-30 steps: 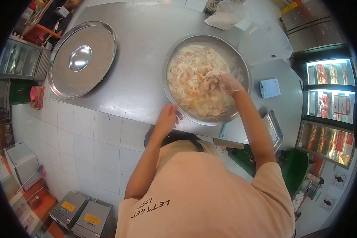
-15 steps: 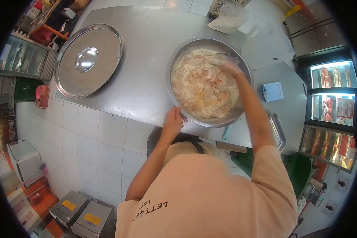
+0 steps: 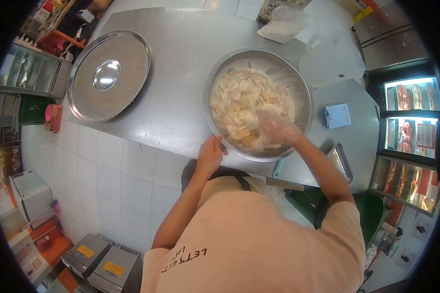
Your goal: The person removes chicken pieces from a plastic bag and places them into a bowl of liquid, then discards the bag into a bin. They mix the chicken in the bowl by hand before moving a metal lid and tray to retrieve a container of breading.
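Observation:
A wide steel mixing bowl point(image 3: 305, 97) holds pale, wet food pieces point(image 3: 247, 95) in a milky liquid; they look like raw meat, though the kind is not certain. With its fingers closed on the near-left rim, my left hand point(image 3: 211, 155) grips the bowl. My right hand point(image 3: 277, 129), in a thin clear glove, is down in the food at the bowl's near-right part. Motion smears its fingers, so what they grasp cannot be made out.
The bowl stands on a steel table point(image 3: 176, 78). A large round metal lid point(image 3: 127, 73) lies left. To the right are a folded blue-white packet point(image 3: 337, 115), a metal tray point(image 3: 341, 163) and a teal handle point(image 3: 278, 168). A bag point(image 3: 281, 27) and translucent container point(image 3: 330, 61) sit behind.
My right hand has swept from the bowl's far-right side toward the near side through the food. More of the far-right bowl wall shows. My left hand stays on the rim.

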`<state>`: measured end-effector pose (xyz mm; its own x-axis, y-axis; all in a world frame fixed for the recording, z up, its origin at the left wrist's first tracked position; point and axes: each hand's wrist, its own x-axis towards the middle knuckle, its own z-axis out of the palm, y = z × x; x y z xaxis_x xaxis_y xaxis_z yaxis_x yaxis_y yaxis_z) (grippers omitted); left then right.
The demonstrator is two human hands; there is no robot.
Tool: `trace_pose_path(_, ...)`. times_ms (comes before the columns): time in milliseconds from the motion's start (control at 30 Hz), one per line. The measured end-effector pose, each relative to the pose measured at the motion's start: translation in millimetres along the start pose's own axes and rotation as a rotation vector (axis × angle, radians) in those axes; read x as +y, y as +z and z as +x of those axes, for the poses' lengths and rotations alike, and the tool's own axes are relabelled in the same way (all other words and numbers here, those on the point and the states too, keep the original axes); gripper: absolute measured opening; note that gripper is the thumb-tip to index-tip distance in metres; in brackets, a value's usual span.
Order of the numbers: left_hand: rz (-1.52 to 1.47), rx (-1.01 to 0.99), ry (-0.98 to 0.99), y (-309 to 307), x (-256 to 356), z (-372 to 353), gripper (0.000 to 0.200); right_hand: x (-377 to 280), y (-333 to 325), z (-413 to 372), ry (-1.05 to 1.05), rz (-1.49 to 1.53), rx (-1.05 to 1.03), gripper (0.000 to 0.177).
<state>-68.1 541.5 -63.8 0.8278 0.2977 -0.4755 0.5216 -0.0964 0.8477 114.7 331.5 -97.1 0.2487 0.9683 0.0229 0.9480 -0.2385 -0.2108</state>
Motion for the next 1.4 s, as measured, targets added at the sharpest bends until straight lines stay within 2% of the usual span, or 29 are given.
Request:
trace_pose_path(67, 0.001, 0.002, 0.007, 1, -5, 3, 0.038, -14, 10, -15, 0.173, -0.202, -0.442, 0.075)
trace_pose_path(100, 0.007, 0.004, 0.015, 2, -7, 3, 0.038, -20, 2, -10, 0.181, -0.194, -0.445, 0.075)
trace_pose_path(167, -0.012, -0.018, 0.019, 1, -5, 2, 0.036, -23, -25, 13, 0.355, -0.152, -0.577, 0.063)
trace_pose_path(200, -0.035, -0.034, 0.026, 0, -3, 1, 0.034, -16, -21, 16, 0.362, -0.148, -0.570, 0.063)
trace_pose_path(267, -0.035, -0.038, -0.002, -1, 2, 0, 0.034, 2, -10, 25, 0.465, -0.071, -0.246, 0.045)
trace_pose_path(300, -0.037, -0.045, -0.033, -2, 4, -1, 0.034, 10, -10, 31, 0.470, -0.065, -0.243, 0.045)
trace_pose_path(367, -0.041, -0.048, -0.034, -2, 6, -2, 0.034, 26, -11, 46, 0.540, -0.075, -0.227, 0.034)
trace_pose_path(600, -0.025, -0.026, -0.042, -3, 12, -3, 0.037, 5, -18, 61, 0.733, 0.090, -0.287, 0.035)
trace_pose_path(667, -0.022, -0.025, -0.031, -4, 12, -3, 0.037, 2, 3, 48, 0.802, 0.258, -0.183, 0.039)
trace_pose_path(700, -0.018, -0.023, -0.025, -4, 12, -4, 0.037, 12, 17, 35, 0.797, 0.253, -0.186, 0.039)
trace_pose_path(767, -0.024, -0.024, -0.018, -4, 9, -3, 0.037, 33, 36, 8, 0.004, -0.024, -0.131, 0.031)
trace_pose_path(800, -0.024, -0.029, -0.010, -4, 7, -1, 0.037, 25, 19, 11, 0.000, -0.028, -0.130, 0.031)
trace_pose_path(867, -0.024, -0.031, 0.003, -5, 6, 2, 0.037, -6, -29, 20, 0.726, 1.148, 0.128, 0.039)
trace_pose_path(1000, -0.005, -0.021, 0.006, -4, 1, 2, 0.039, 45, -17, -6, 0.763, 1.119, 0.101, 0.045)
trace_pose_path(1067, 0.006, -0.024, 0.012, -5, 1, 3, 0.039, 64, -17, -11, 0.589, 0.900, 0.192, 0.043)
trace_pose_path(1100, 0.018, -0.024, 0.021, -5, 0, 3, 0.039, 60, -28, -8, 0.594, 0.901, 0.193, 0.043)
trace_pose_path(1167, 0.014, -0.030, 0.012, -6, 4, 1, 0.039, 41, -75, 8, 0.641, 0.677, 0.051, 0.049)
trace_pose_path(1200, 0.007, -0.031, 0.007, -6, 5, 1, 0.038, 33, -92, 16, 0.644, 0.679, 0.052, 0.049)
trace_pose_path(1267, 0.019, -0.032, 0.016, -6, 4, 1, 0.038, 19, -117, 31, 0.673, 0.500, -0.161, 0.049)
trace_pose_path(1400, 0.019, -0.032, 0.039, -6, 0, 3, 0.038, 4, -128, 38, 0.714, 0.577, -0.273, 0.051)
